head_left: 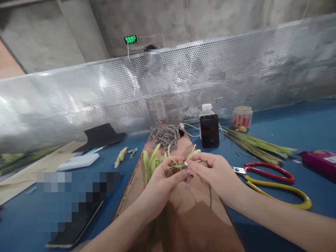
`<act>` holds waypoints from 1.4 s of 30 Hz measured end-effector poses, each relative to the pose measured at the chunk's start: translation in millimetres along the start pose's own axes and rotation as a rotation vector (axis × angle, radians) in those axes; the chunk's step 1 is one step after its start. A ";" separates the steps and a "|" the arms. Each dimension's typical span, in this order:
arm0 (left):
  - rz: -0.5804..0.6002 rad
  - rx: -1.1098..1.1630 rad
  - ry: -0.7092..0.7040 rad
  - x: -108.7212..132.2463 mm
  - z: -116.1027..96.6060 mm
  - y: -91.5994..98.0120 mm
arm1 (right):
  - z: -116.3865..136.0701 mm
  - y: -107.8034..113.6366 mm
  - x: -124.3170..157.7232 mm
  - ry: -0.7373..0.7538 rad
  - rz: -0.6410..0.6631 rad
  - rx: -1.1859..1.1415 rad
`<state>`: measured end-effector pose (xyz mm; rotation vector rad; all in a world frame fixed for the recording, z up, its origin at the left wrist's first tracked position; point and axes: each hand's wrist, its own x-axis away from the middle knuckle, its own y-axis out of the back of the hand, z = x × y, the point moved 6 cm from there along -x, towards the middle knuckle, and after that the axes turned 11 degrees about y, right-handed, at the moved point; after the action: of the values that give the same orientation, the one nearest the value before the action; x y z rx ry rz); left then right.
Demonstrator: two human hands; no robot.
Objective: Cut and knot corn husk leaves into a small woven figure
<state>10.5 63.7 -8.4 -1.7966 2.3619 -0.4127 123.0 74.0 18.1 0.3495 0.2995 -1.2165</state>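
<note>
Both hands meet above a brown board (194, 224). My left hand (159, 183) pinches a small knotted or plaited piece of green plant strips (178, 165) between thumb and fingers. My right hand (215, 175) is closed on the other side of the same piece, where pale strip ends (193, 152) stick up. Long green leaf strips (152, 161) stand up behind my left hand, and more hang below it. A thin grey cord (210, 197) dangles under my right hand. The fingers partly cover the knotted part.
A heap of grey cord (165, 136) lies at the board's far end. Red-and-yellow-handled scissors (278, 197), green stalks (257, 141), a jar (242, 118), a bottle (207, 108) and a black device (209, 131) are right. A phone (78, 224) and white object (78, 161) lie left. Perforated metal screen (236, 70) stands behind.
</note>
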 end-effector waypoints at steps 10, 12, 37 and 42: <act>0.071 0.046 0.021 0.9 -1.2 -2.9 | 4.0 -1.3 -0.4 0.017 0.029 -0.002; 0.080 0.038 0.019 0.3 -1.1 -3.1 | 3.6 -1.5 -0.4 0.009 0.029 -0.021; 0.133 -0.301 0.010 2.2 -5.3 -3.8 | -7.7 -3.7 2.1 -0.179 0.047 0.104; 0.092 -0.316 0.030 2.7 -4.2 -3.8 | -14.5 2.0 -1.4 -0.109 0.118 0.228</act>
<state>12.2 60.7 -3.1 -1.8019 2.6403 -0.0565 123.9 81.9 5.7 0.4889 0.0447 -1.1506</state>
